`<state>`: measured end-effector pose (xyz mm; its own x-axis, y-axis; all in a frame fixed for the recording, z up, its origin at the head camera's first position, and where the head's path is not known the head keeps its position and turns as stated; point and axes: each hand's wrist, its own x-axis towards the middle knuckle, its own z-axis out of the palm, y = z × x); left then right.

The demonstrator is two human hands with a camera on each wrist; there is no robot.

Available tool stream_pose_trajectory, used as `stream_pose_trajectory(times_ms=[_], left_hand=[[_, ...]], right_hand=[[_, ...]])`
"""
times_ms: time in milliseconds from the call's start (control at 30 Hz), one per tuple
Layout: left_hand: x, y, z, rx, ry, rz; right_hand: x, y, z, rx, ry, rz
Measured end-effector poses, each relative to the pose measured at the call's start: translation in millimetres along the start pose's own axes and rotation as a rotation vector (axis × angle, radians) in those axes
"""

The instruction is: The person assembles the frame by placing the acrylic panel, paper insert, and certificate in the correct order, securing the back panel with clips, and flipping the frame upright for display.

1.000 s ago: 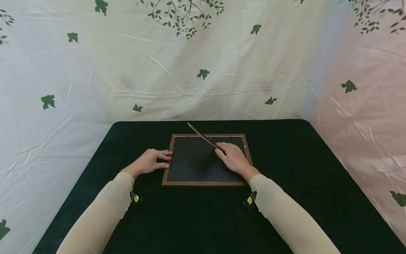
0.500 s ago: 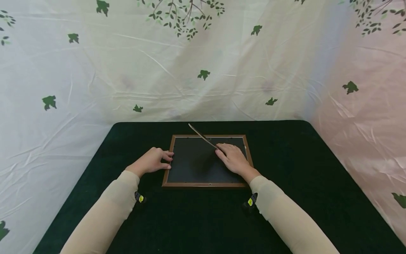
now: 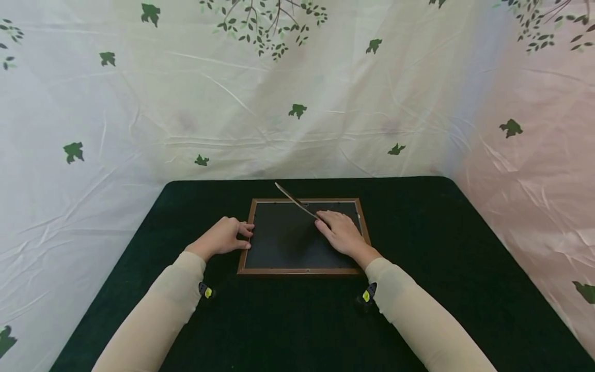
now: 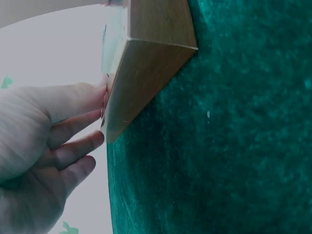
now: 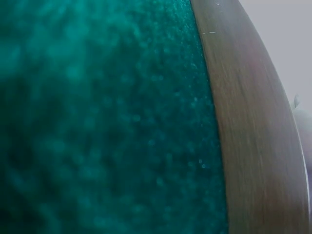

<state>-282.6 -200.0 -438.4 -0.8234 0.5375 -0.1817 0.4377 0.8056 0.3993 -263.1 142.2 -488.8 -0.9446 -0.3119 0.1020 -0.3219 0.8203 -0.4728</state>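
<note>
A picture frame with a brown wooden rim lies back side up on the dark green table. Its black backing board faces up, and a thin stand leg rises from it, slanting up to the left. My left hand touches the frame's left edge with thumb and fingertips; in the left wrist view its fingers reach the top of the rim, beside something thin and dark. My right hand rests on the right part of the backing, fingertips beside the leg's lower end. The right wrist view mostly misses this hand.
Dark green cloth covers the table around the frame. A pale curtain with leaf prints hangs behind it and along both sides. Small dark devices with yellow marks sit at both wrists.
My left hand has shifted slightly to the right, its fingertips still at the frame's left edge. The right hand, the stand leg and the frame stay in place.
</note>
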Motion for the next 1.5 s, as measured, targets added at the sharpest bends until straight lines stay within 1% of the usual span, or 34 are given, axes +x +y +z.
stream_pose_trajectory(times_ms=[100,233,400,467,567,633,767,833,933,1000,1100,1300,1500], left_hand=[[0.4,0.5,1.5,0.007,0.008,0.008],[-2.6,-3.0,6.0,0.008,0.034,0.041],[-13.6,-11.9,15.4,-0.021,0.092,0.111],[-17.8,-12.0,17.6,-0.025,0.115,0.140],[-24.9,-3.7,18.4,-0.020,0.144,0.178],[-28.7,5.4,19.9,-0.024,0.144,0.203],[-33.0,22.9,28.3,-0.023,0.099,0.259],[-32.9,28.7,33.2,-0.020,0.078,0.267],[-32.0,34.0,38.9,-0.008,0.078,0.260],[-31.6,35.1,41.9,0.005,0.080,0.234],[-30.4,35.8,44.7,0.022,0.084,0.213],[-29.7,39.4,43.7,0.021,0.107,0.210],[-29.1,43.7,43.8,0.036,0.113,0.185]], right_hand=[[-1,2,1,-0.007,0.002,0.002],[-2,3,1,-0.006,0.008,0.007],[-1,1,1,-0.008,0.001,0.004],[-1,1,1,-0.015,0.002,0.007],[-1,1,0,-0.021,0.006,0.015],[-1,1,0,-0.022,0.008,0.017],[-1,0,-2,-0.022,0.004,0.014],[-1,-1,-2,-0.023,0.003,0.017],[-1,-3,-2,-0.019,0.000,0.020],[-1,-3,-1,-0.019,-0.007,0.024],[-2,-3,-2,-0.016,-0.013,0.018],[-2,-3,-2,-0.015,-0.003,0.023],[-2,-2,-2,-0.015,-0.007,0.026]])
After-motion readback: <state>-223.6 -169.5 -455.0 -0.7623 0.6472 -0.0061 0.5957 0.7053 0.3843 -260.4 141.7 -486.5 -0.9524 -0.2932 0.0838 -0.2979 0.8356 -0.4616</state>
